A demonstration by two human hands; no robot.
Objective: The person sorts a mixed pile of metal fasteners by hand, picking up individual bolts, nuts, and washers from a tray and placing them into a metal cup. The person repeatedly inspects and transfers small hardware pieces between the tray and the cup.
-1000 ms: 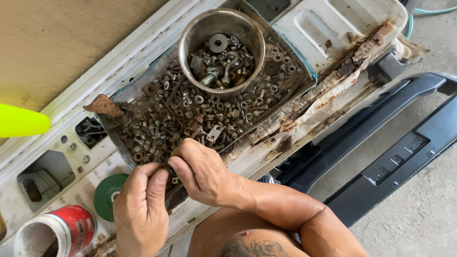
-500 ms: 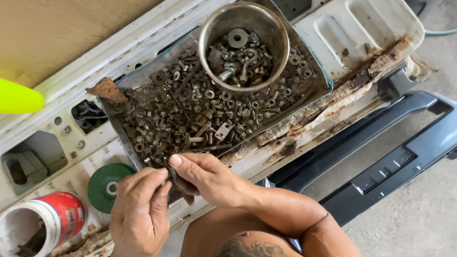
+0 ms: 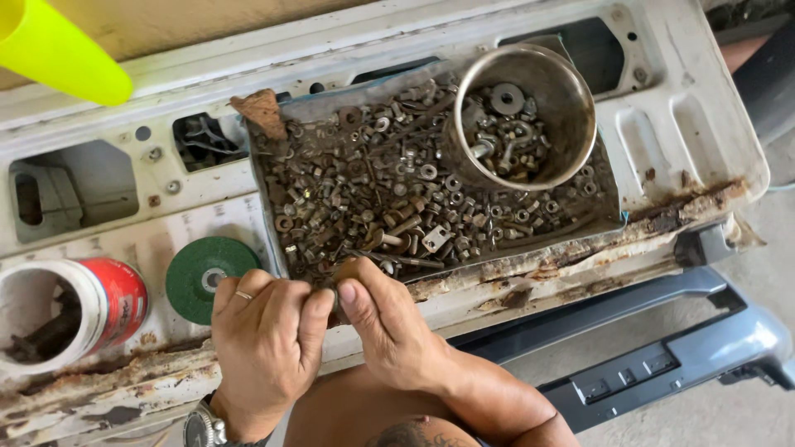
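My left hand [image 3: 265,339] and my right hand [image 3: 385,319] meet at the near edge of a shallow tray [image 3: 286,261] full of rusty nuts, bolts and washers [image 3: 373,194]. Their fingertips pinch a small rusty piece [image 3: 334,300] between them; it is mostly hidden by the fingers. A ring sits on my left hand and a watch on that wrist. A round metal bowl [image 3: 571,108] holding more nuts and washers stands in the tray's far right part.
The tray rests on a white, rusted sheet-metal panel [image 3: 704,124]. A green grinding disc [image 3: 209,277] lies left of the hands. A red and white can [image 3: 74,310] lies at the far left. A yellow-green cone [image 3: 58,50] hangs at top left. Dark plastic trim [image 3: 662,364] lies on the floor.
The view has shifted, so the tray and bowl sit further right. Both hands stay together at the tray's near edge, still working the small piece between their fingertips.
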